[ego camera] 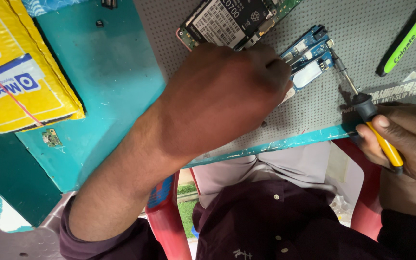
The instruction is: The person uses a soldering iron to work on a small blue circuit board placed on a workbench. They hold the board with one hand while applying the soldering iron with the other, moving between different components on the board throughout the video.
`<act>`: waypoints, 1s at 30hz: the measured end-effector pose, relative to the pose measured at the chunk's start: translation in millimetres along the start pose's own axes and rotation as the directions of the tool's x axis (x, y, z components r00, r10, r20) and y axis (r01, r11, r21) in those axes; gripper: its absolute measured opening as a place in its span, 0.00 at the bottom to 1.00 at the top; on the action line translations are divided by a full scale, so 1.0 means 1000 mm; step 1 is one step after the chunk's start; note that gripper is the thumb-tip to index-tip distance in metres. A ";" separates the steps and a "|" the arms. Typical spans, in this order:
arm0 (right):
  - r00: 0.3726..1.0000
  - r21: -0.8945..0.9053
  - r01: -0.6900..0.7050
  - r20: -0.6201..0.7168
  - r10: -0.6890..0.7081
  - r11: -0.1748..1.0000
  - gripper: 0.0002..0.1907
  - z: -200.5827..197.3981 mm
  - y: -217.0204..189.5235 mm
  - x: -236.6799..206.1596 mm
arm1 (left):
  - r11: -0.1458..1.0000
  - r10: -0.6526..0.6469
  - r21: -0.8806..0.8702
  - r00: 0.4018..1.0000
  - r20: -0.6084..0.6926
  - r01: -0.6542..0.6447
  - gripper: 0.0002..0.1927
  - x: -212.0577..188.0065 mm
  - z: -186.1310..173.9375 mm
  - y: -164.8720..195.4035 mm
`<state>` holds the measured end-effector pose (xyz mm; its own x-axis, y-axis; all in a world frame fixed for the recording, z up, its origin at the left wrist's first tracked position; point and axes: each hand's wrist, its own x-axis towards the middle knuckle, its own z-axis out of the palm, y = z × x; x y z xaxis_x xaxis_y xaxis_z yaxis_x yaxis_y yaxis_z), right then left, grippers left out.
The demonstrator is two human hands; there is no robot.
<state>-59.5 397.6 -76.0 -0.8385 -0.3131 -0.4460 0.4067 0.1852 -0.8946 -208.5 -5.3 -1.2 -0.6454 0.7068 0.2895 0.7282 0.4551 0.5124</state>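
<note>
Head view, looking down on a grey dotted anti-slip mat (323, 96) laid over a teal table (107, 82): the left hand (227, 91) lies knuckles-up on the mat, fingers curled and pressing down on the near end of a small blue circuit board (309, 58), which sits flat near the middle of the mat; whether the fingertips pinch its edge or only pin it cannot be told, since the hand hides them; the right hand (405, 139) is closed around the yellow-and-black handle of a precision screwdriver (364, 106), its thin metal tip resting at the board's right corner. That board looks light, thin and stiff, with small exposed parts and a silver shield on its face, so it is likely fragile and best held by its bare edges or pinned flat rather than gripped across the components; its long axis runs from lower left to upper right in the picture, the far end pointing away from the person. The screwdriver's long axis slants from the handle at lower right up to the tip at upper left; its smooth handle seems easy to roll between fingers. Beyond the board lies an opened phone body (227, 21); a green toothbrush (408, 38) rests at the mat's right; a yellow padded envelope (15, 77) lies at left.
</note>
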 end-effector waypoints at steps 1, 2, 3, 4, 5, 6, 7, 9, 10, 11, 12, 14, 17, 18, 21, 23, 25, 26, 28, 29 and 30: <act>0.997 0.186 -0.074 0.037 0.068 0.980 0.26 0.000 -0.001 0.003 | 1.000 0.003 0.006 1.000 -0.001 -0.003 0.08 0.000 0.000 0.000; 1.000 0.011 -0.016 -0.014 0.016 1.000 0.25 0.000 0.000 0.001 | 1.000 0.006 0.011 1.000 -0.001 -0.006 0.07 0.000 0.000 0.000; 0.997 -0.166 0.034 -0.056 -0.044 0.985 0.23 0.000 0.001 -0.001 | 1.000 0.009 0.017 1.000 -0.002 -0.009 0.07 0.000 0.000 0.000; 0.990 -0.339 0.072 -0.089 -0.109 0.938 0.21 0.001 -0.001 0.001 | 1.000 0.012 0.019 1.000 -0.003 -0.012 0.07 0.000 0.000 0.000; 0.993 -0.286 0.070 -0.072 -0.094 0.956 0.21 0.003 -0.003 0.001 | 1.000 0.015 0.021 1.000 -0.003 -0.015 0.06 0.000 -0.001 0.000; 0.995 -0.232 0.066 -0.055 -0.081 0.970 0.22 0.004 -0.005 0.003 | 1.000 0.017 0.024 1.000 -0.004 -0.017 0.06 0.000 -0.001 0.000; 0.997 -0.178 0.061 -0.037 -0.069 0.982 0.23 0.007 -0.007 0.006 | 1.000 0.018 0.022 1.000 -0.003 -0.018 0.06 -0.001 -0.001 0.000; 0.935 -0.460 0.320 0.011 -0.355 0.828 0.13 0.011 -0.014 0.006 | 1.000 0.018 0.017 1.000 -0.001 -0.018 0.06 -0.001 -0.002 0.001; 0.875 -0.579 0.426 0.068 -0.479 0.695 0.08 0.013 -0.016 0.005 | 1.000 0.021 0.012 1.000 -0.005 -0.021 0.06 -0.001 -0.002 0.001; 0.852 -0.612 0.447 0.067 -0.520 0.653 0.06 0.015 -0.017 0.005 | 1.000 0.023 0.007 1.000 -0.009 -0.023 0.05 -0.002 -0.002 0.001; 0.826 -0.644 0.465 0.068 -0.560 0.608 0.05 0.016 -0.017 0.004 | 1.000 0.025 0.002 1.000 -0.013 -0.025 0.05 -0.002 -0.002 0.001; 0.800 -0.663 0.489 0.081 -0.595 0.567 0.04 0.015 -0.015 0.003 | 1.000 0.020 -0.002 1.000 -0.006 -0.020 0.05 -0.002 -0.002 0.002; 0.886 -0.526 0.418 0.058 -0.460 0.740 0.09 0.006 -0.007 0.004 | 1.000 0.024 -0.015 1.000 -0.009 -0.024 0.05 -0.002 -0.002 0.002; 0.944 -0.360 0.317 0.034 -0.327 0.878 0.11 0.002 -0.004 0.006 | 0.999 0.027 -0.020 1.000 -0.013 -0.028 0.05 -0.003 -0.002 0.002; 0.996 -0.045 0.078 0.045 -0.076 0.996 0.18 -0.003 -0.002 0.008 | 0.999 0.033 -0.002 0.999 -0.026 -0.033 0.05 -0.003 -0.002 0.002; 0.972 -0.244 0.234 0.046 -0.229 0.941 0.11 -0.003 -0.004 0.004 | 1.000 0.022 0.000 1.000 -0.018 -0.022 0.03 -0.002 -0.001 0.003; 0.838 -0.579 0.495 0.120 -0.532 0.649 0.00 0.002 -0.006 -0.002 | 1.000 0.019 -0.001 1.000 -0.016 -0.019 0.03 -0.003 0.000 0.005; 0.858 -0.563 0.466 0.099 -0.505 0.682 0.01 0.005 -0.010 -0.003 | 1.000 0.021 -0.004 1.000 -0.017 -0.021 0.04 -0.003 0.000 0.005; 0.893 -0.529 0.407 0.058 -0.446 0.745 0.03 0.009 -0.019 -0.002 | 1.000 0.023 -0.007 1.000 -0.019 -0.023 0.04 -0.003 0.000 0.005; 0.936 -0.480 0.318 0.019 -0.353 0.818 0.04 0.010 -0.024 0.000 | 1.000 0.023 -0.007 1.000 -0.019 -0.024 0.04 -0.002 0.001 0.005; 0.967 -0.426 0.223 -0.013 -0.253 0.877 0.06 0.010 -0.029 0.002 | 1.000 0.024 -0.007 1.000 -0.019 -0.024 0.04 -0.002 0.001 0.005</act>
<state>-69.8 382.3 -51.3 -0.9189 -0.3371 -0.2050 0.0152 0.4890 -0.8722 -203.6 -4.2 0.0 -0.6320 0.7073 0.3167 0.7420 0.4344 0.5106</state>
